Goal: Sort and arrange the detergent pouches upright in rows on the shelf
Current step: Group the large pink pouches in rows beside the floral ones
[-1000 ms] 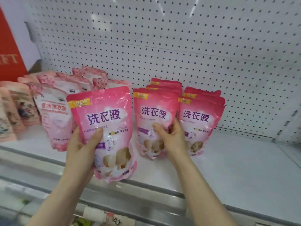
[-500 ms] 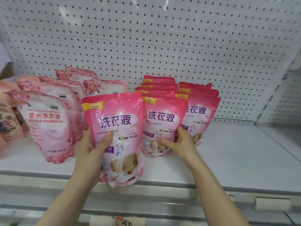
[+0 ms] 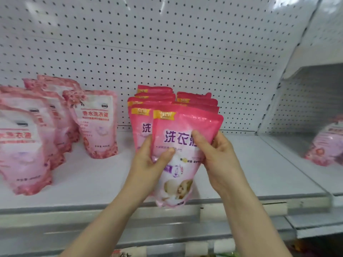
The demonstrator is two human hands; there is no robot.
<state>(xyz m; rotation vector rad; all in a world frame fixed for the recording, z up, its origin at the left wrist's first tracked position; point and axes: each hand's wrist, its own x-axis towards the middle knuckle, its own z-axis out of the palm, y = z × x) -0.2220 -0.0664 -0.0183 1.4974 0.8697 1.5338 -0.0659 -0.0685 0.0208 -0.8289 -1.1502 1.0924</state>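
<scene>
Head view, nearest first: both hands hold one pink pouch [image 3: 185, 123] (purple lettering, yellow corner tag) upright at the front edge of the shelf [image 3: 259, 173]. The left hand [image 3: 148, 164] curls round the pouch's left edge with its thumb on the face. The right hand [image 3: 220, 160] grips its right edge. Just behind the pouch stand two rows of matching pouches [image 3: 156, 91]. Left of it are paler pouches [image 3: 98, 123], and beyond it a pegboard wall [image 3: 185, 52].

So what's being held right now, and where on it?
The bright pink detergent pouch, gripped by both hands at mid-height: left hand on its left edge, right hand on its right edge, thumbs across the front.
</scene>
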